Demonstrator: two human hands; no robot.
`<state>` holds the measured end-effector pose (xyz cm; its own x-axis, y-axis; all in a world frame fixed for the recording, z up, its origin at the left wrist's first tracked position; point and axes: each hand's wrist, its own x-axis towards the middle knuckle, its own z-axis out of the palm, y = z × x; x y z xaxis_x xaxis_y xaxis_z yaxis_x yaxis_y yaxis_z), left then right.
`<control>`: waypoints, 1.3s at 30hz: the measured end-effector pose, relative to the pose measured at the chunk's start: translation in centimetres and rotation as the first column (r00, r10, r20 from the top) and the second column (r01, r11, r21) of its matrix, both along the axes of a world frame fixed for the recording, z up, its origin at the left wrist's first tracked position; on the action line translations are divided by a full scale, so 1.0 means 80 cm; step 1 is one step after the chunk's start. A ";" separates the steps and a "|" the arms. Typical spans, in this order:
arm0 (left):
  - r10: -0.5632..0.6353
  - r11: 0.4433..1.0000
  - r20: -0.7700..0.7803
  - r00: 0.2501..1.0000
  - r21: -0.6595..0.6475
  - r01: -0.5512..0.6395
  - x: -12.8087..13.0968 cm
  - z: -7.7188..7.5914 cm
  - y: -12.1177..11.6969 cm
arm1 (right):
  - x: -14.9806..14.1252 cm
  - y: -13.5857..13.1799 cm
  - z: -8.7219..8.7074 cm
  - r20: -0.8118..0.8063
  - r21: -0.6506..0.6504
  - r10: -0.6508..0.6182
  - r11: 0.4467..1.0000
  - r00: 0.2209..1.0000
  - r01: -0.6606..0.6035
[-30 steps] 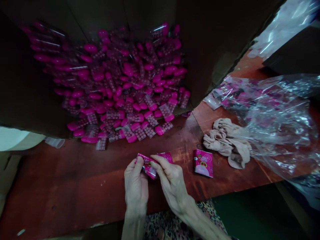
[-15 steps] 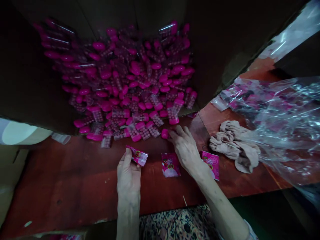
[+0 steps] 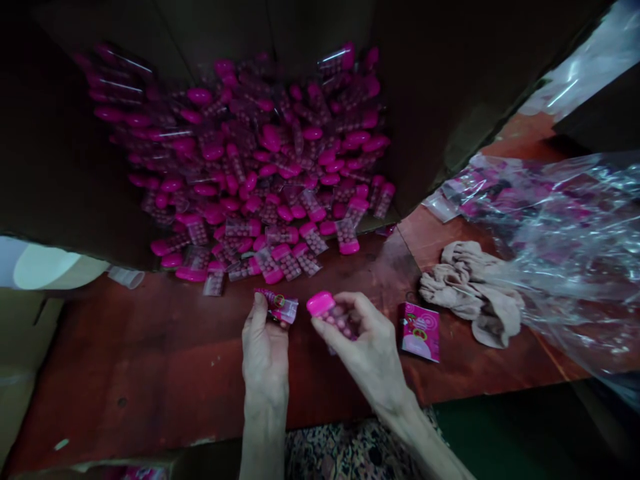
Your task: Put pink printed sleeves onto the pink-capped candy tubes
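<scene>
Left hand pinching pink sachet, right hand curled round pink-capped tube (clear plastic)

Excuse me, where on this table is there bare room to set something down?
The widest bare patch of red tabletop lies left of the left hand, below the pile of pink-capped tubes. A narrower strip runs below the beige cloth and the sachet. Crowded: the pile and the plastic bag.

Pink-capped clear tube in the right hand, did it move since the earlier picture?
Yes. The pink-capped clear plastic tube moved away from the heap of pink-capped tubes, toward the person, lifted in the right hand.
</scene>
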<state>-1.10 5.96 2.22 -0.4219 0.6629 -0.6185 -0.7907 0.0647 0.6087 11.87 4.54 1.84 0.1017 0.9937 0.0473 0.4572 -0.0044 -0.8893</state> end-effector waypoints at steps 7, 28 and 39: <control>-0.072 0.996 -0.024 0.997 0.043 0.073 0.011 -0.008 -0.002 | -0.026 -0.024 0.004 -0.114 -0.025 -0.066 0.998 0.991 0.064; -0.169 0.983 -0.120 0.978 0.050 0.175 0.031 -0.009 -0.007 | -0.015 -0.018 -0.006 -0.241 -0.164 -0.131 0.982 0.962 0.093; -0.237 0.969 -0.167 0.957 0.032 0.246 0.037 -0.010 -0.006 | -0.006 -0.016 -0.005 -0.404 -0.269 -0.112 0.963 0.908 -0.001</control>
